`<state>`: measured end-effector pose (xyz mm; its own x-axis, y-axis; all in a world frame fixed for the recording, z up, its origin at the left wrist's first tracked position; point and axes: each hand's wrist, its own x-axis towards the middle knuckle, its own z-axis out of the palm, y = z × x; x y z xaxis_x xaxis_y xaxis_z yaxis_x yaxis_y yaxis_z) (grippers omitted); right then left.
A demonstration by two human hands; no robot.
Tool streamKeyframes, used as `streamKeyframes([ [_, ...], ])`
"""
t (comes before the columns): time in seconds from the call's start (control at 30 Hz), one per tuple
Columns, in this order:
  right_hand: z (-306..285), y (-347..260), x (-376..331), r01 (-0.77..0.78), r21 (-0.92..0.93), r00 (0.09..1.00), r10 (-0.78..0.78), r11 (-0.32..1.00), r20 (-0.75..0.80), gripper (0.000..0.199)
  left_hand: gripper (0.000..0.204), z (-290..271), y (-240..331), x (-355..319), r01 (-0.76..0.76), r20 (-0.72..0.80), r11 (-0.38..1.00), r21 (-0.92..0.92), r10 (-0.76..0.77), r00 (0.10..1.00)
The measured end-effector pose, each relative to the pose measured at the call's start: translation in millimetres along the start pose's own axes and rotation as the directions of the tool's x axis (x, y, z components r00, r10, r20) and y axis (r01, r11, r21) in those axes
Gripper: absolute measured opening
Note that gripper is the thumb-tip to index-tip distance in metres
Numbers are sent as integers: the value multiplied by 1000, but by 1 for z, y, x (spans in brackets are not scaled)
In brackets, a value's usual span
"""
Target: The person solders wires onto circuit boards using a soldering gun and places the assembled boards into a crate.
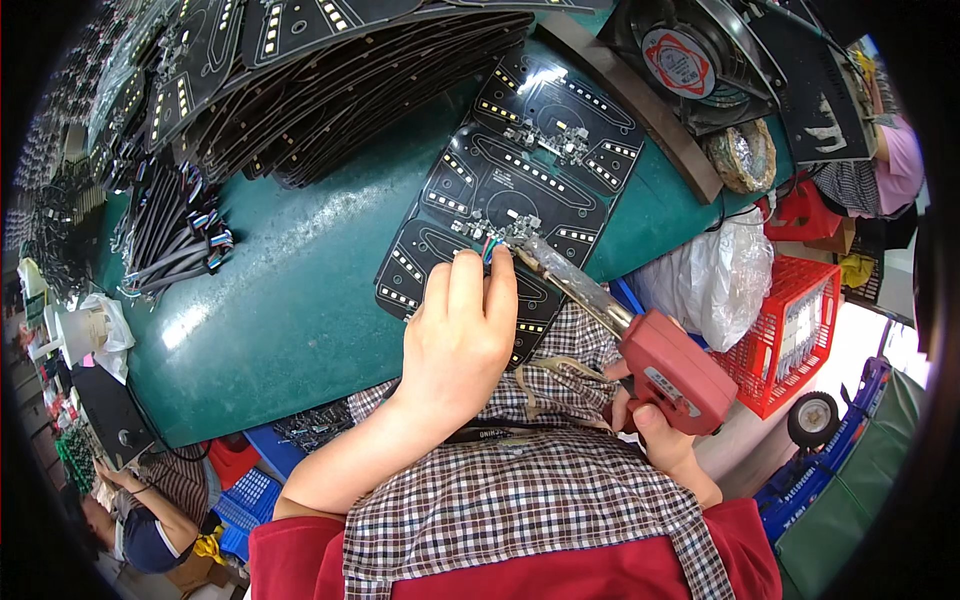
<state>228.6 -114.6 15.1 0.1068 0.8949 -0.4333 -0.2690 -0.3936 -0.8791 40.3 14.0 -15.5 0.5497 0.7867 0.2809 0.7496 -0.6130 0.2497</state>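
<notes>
My right hand is wrapped round the handle of a red soldering gun. Its metal barrel slants up and left, with the tip at the small components on a black LED circuit board. Right beside that tip, my left hand pinches a cable end with thin coloured wires against the board. Most of that cable is hidden under my fingers. The board lies at a slant on the green table, with white LED rows and component clusters across it.
A tall stack of similar boards stands at the far left, above bundled black cables. Far right are a metal bar, a fan and a round dish. A red crate sits right; another person works at lower left.
</notes>
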Motion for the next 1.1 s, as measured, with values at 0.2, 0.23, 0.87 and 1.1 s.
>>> streamKeyframes([
  [0.2,-1,2,0,-21,32,999,22,999,-29,84,35,1,-1,0,-10,-26,1000,0,10,1000],
  [0.23,-2,3,0,-21,33,999,22,999,-28,84,35,1,-1,0,-16,-29,1000,5,16,999],
  [0.87,-2,21,-8,215,-95,970,-224,972,-98,78,40,-1,4,-2,50,16,998,-35,-49,999],
  [1.1,-1,19,-4,409,-186,886,-438,893,-155,59,25,-28,-27,-3,134,94,950,-281,-111,989],
])
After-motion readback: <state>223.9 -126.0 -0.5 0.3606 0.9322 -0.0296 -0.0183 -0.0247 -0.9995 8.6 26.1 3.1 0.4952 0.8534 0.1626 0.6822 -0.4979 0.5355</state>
